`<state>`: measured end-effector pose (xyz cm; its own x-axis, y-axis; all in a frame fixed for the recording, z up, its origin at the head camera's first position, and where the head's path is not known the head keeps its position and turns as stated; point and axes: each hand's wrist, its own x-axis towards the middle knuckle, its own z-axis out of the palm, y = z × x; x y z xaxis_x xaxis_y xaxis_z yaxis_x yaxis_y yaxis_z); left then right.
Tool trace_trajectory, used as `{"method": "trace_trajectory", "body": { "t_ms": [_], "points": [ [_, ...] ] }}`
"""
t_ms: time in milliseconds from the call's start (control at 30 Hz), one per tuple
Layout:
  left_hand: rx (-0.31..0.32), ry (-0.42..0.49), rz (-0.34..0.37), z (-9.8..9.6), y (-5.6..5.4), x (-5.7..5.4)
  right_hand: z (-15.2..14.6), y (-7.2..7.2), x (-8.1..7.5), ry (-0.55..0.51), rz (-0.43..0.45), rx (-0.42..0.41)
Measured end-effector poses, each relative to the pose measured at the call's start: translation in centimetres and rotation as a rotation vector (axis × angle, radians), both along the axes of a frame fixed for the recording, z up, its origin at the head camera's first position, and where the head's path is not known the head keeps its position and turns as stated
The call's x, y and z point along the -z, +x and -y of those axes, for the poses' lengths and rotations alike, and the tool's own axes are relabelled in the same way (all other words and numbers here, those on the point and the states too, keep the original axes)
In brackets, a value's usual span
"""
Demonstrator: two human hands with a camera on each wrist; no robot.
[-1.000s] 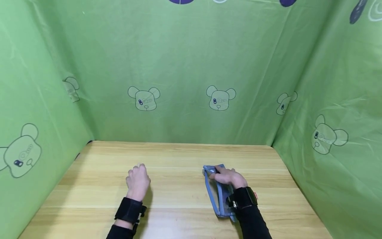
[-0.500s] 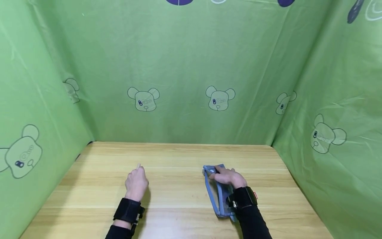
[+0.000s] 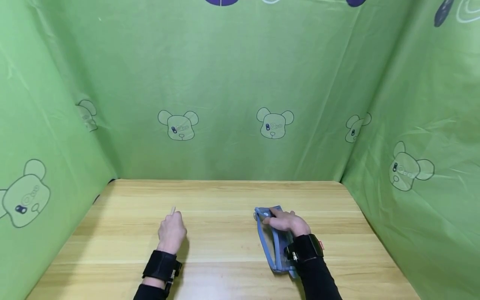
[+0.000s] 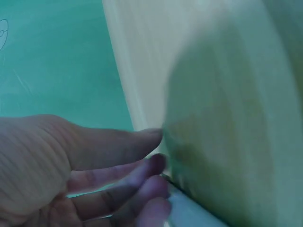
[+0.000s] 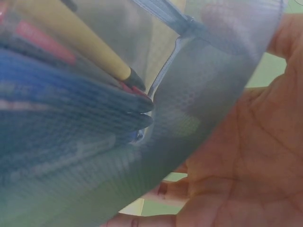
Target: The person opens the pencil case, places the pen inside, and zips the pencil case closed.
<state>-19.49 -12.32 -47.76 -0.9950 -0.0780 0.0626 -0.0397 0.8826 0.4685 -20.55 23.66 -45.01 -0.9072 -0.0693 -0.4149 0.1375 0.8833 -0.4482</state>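
Observation:
In the head view my left hand [image 3: 172,233] is over the left half of the wooden table, fingers curled. A slim pale stick [image 3: 173,210] pokes out ahead of it. In the left wrist view the thumb and fingertips come together, and a whitish smooth piece [image 4: 196,210] shows beyond them; its kind is unclear. My right hand [image 3: 286,223] grips a blue-edged, see-through mesh pencil case [image 3: 276,250], thumb and fingers at its far end. Through the mesh in the right wrist view I see several pens and a yellowish pencil-like stick [image 5: 99,47].
The light wooden table [image 3: 221,250] fills the lower part of the head view. Green cloth [image 3: 228,83] with bear-head prints rises at its back and both sides. A black band [image 3: 161,265] is strapped round each wrist.
The left hand has shifted slightly, and more of the pale stick shows beyond its fingers. My right hand and the pencil case stay in place.

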Motion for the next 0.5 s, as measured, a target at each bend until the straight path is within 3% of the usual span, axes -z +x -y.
{"method": "trace_trajectory", "body": {
  "t_ms": [200, 500],
  "points": [
    [-0.055, -0.028, -0.060, 0.40, -0.18, 0.36, -0.08, -0.02, 0.02, -0.004, 0.008, 0.003],
    [-0.037, 0.032, -0.067, 0.79, -0.47, 0.53, -0.06, -0.20, 0.14, -0.020, 0.017, 0.003]
  ]
}}
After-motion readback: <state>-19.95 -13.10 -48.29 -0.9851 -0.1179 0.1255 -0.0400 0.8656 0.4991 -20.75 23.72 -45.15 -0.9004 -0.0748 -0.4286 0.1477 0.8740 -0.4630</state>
